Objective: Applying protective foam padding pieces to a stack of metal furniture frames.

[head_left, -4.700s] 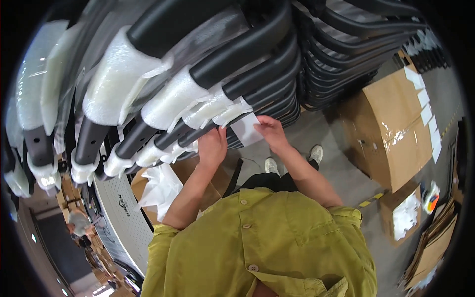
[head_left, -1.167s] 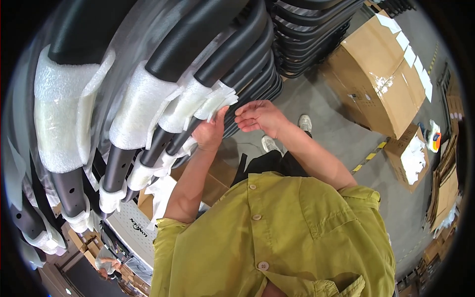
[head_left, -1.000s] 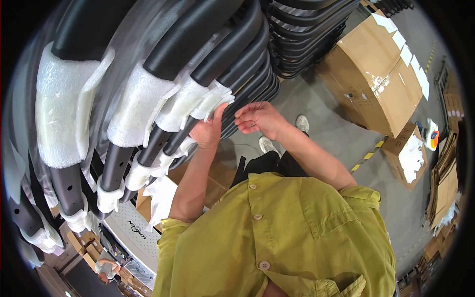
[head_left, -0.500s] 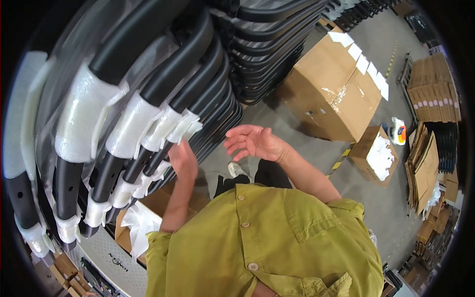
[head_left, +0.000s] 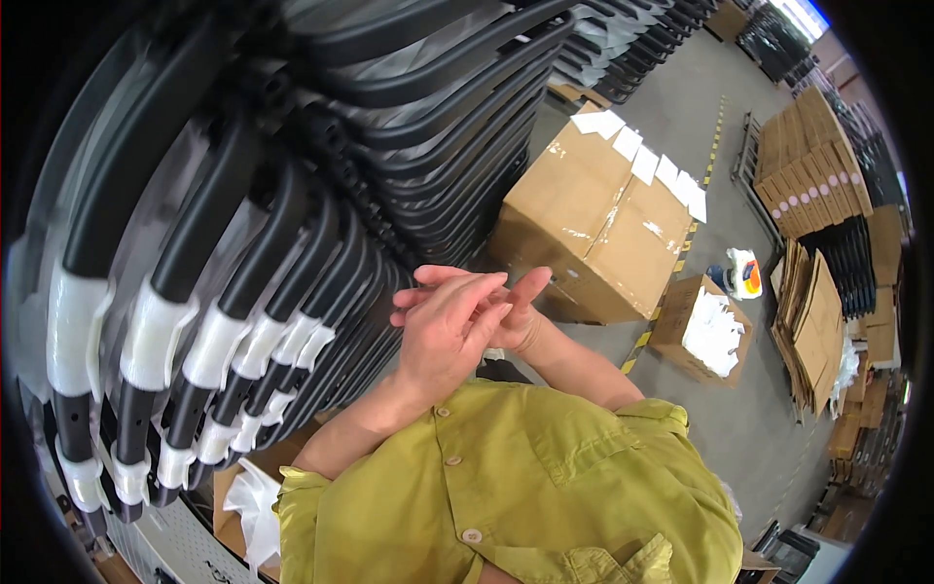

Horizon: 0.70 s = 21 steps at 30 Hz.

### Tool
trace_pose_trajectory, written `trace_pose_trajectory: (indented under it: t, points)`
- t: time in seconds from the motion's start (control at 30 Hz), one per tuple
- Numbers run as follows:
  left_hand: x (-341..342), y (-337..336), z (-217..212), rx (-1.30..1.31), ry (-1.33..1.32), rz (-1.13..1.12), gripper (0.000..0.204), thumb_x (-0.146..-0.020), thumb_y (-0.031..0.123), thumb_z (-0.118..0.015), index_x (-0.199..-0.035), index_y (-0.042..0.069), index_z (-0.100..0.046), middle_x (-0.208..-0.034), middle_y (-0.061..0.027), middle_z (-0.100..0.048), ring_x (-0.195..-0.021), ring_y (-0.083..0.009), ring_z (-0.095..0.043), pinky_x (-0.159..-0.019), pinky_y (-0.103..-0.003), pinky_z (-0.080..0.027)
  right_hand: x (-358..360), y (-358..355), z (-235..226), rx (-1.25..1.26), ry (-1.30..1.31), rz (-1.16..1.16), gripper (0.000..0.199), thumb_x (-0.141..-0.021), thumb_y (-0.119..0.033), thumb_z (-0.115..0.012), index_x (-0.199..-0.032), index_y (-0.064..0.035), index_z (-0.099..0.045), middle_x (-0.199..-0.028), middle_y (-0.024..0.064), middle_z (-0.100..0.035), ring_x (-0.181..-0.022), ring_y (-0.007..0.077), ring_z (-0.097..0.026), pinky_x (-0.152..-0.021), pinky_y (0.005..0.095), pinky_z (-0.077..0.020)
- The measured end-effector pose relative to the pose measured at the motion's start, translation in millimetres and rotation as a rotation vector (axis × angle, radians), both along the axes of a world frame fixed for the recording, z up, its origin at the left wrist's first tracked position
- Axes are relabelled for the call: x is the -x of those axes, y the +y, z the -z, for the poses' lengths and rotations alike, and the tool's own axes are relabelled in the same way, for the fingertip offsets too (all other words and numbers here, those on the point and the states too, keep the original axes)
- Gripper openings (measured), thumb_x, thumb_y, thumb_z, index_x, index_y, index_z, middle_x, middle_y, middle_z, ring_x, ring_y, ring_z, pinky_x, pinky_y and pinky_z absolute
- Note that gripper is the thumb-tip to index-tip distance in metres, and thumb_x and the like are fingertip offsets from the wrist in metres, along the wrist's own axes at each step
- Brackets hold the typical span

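The big brown box (head_left: 593, 214) stands on the floor, with white sheets (head_left: 644, 164) in a row along its far edge. On the near, left side of this box are the person's two hands. The left hand (head_left: 443, 341) is in front of the right hand (head_left: 520, 321), and they cross each other. Both have their fingers stretched out, not curled around a thing. The spot between the palms is hidden, so I cannot tell if something thin is in there.

The black bent tubes (head_left: 199, 238) are to the left of the big brown box. They are also left of the hands, outside their grip. Lots of them stand in a row, with white foam wraps (head_left: 156, 336) around the nearer ones. The wraps are well apart from the fingers.

To the right of the big brown box, and closer to the person, is a small box (head_left: 673, 338) with white papers (head_left: 712, 336) in it. Farther right of the big brown box, flat brown cardboard (head_left: 808, 336) leans in a pile.
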<state>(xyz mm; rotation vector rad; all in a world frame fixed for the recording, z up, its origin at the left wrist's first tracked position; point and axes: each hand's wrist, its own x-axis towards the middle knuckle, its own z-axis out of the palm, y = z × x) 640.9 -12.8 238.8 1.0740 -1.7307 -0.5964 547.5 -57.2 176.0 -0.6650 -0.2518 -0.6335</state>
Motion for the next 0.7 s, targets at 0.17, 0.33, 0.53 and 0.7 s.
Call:
trace_pose_trajectory:
  t: [0.17,0.33,0.53,0.7]
  points:
    - [39,-29,-15,-0.039,-0.109,0.086,0.024,-0.078,0.01,-0.054,-0.1,0.0,-0.052,-0.093,-0.0137,-0.055,-0.084,-0.0252,-0.055,-0.071,-0.031,-0.043,44,-22,-38,0.102,0.124,0.083,0.106,-0.052,-0.079,-0.035,-0.129,-0.0077,-0.024,-0.126,0.0182,-0.035,-0.115,0.034,-0.034,-0.094,0.0444,-0.0308]
    - [80,-54,-19,-0.052,-0.099,0.031,0.025,-0.076,0.011,-0.059,-0.099,0.0,-0.056,-0.09,-0.0119,-0.059,-0.08,-0.0227,-0.057,-0.07,-0.031,-0.044,71,-41,-21,-0.032,-0.04,0.144,0.098,-0.059,-0.075,-0.036,-0.129,-0.0075,-0.025,-0.124,0.018,-0.038,-0.112,0.0339,-0.04,-0.089,0.0433,-0.0361]
    - [97,-80,0,-0.102,0.193,0.046,0.019,-0.073,0.005,-0.063,-0.09,-0.002,-0.058,-0.078,-0.0067,-0.062,-0.068,-0.0106,-0.059,-0.06,-0.021,-0.047,100,-49,-29,-0.251,0.245,0.484,0.076,-0.072,-0.065,-0.031,-0.115,-0.0026,-0.043,-0.104,0.0131,-0.052,-0.1,0.0203,-0.05,-0.086,0.0333,-0.0395]
    - [98,-92,-3,-0.259,0.287,0.144,0.016,-0.073,0.009,-0.061,-0.087,0.001,-0.059,-0.078,-0.0097,-0.061,-0.07,-0.0172,-0.06,-0.062,-0.026,-0.046,109,-51,-27,-0.279,0.379,0.725,0.062,-0.078,-0.056,-0.038,-0.108,-0.0018,-0.047,-0.091,0.0083,-0.056,-0.085,0.0164,-0.055,-0.078,0.0293,-0.0437]
